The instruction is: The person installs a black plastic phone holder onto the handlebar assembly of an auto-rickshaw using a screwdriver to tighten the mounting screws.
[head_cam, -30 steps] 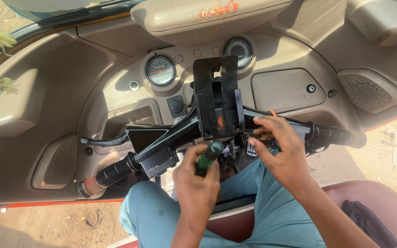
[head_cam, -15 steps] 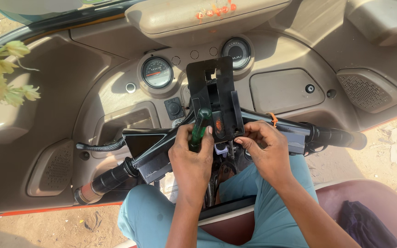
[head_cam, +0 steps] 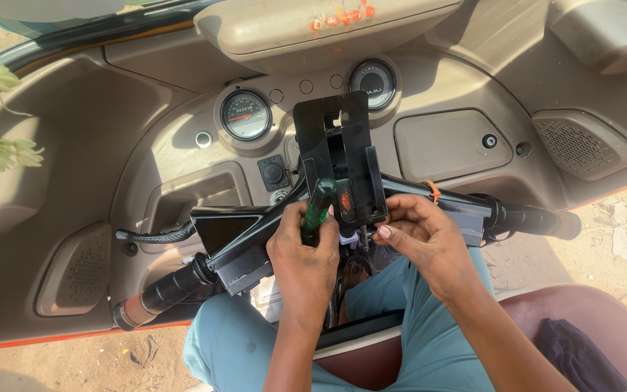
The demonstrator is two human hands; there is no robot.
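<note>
My left hand [head_cam: 305, 258] is closed around a screwdriver with a green handle [head_cam: 318, 207], held upright against the middle of a black handlebar assembly [head_cam: 255, 243]. My right hand [head_cam: 422, 243] rests just right of it, fingertips pinching at small parts under the black upright bracket [head_cam: 335, 156] at the handlebar's centre. What those fingers hold is too small to tell. The screwdriver's tip is hidden behind my left hand.
A beige dashboard [head_cam: 146, 167] with two round gauges [head_cam: 245, 115] [head_cam: 373, 81] lies ahead. The left grip [head_cam: 165, 290] and brake lever [head_cam: 155, 235] reach lower left, the right grip [head_cam: 535, 220] to the right. A maroon seat [head_cam: 567, 319] carries a dark cloth [head_cam: 578, 356].
My left hand has turned the screwdriver from low and slanted under the handlebar to upright at its centre. My right hand has shifted left toward the bracket's base.
</note>
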